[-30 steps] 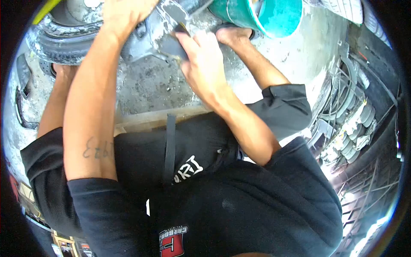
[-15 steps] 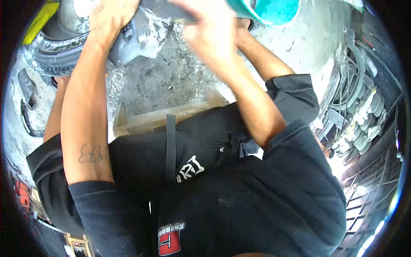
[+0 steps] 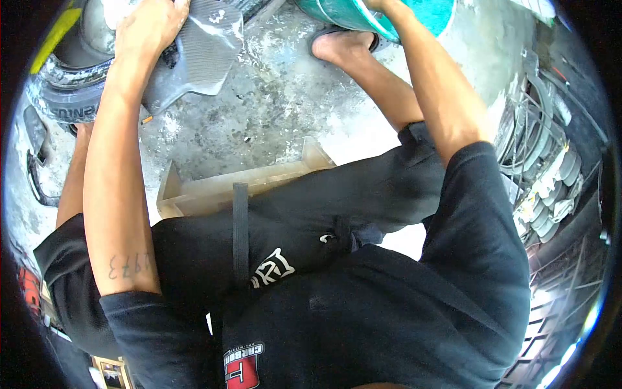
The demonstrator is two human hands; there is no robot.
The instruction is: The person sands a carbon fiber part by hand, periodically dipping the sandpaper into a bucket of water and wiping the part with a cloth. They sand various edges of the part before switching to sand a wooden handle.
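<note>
My left hand (image 3: 150,29) lies at the upper left on a grey, finely ribbed panel (image 3: 202,55) with whitish smears. Its fingers bend over the part near the top edge of the view, closed on it. The panel rests against a tire (image 3: 65,107) that is dusted with white. At the top, my right hand (image 3: 381,5) reaches to the teal bucket (image 3: 346,14), inside its rim or just over it. Its fingers are hidden by the bucket and the frame edge, so what it holds does not show.
I sit low, with a shallow wooden box or stool (image 3: 243,181) by my legs. My bare foot (image 3: 343,47) is beside the bucket. Black curved trim (image 3: 40,178) lies at left; piled grey parts and cables (image 3: 544,168) line the right. The concrete floor (image 3: 272,110) is stained white.
My right hand has moved right, from above the panel, where it was blurred and held a dark object, to the bucket. My left hand stays on the panel, which shows more fully now.
</note>
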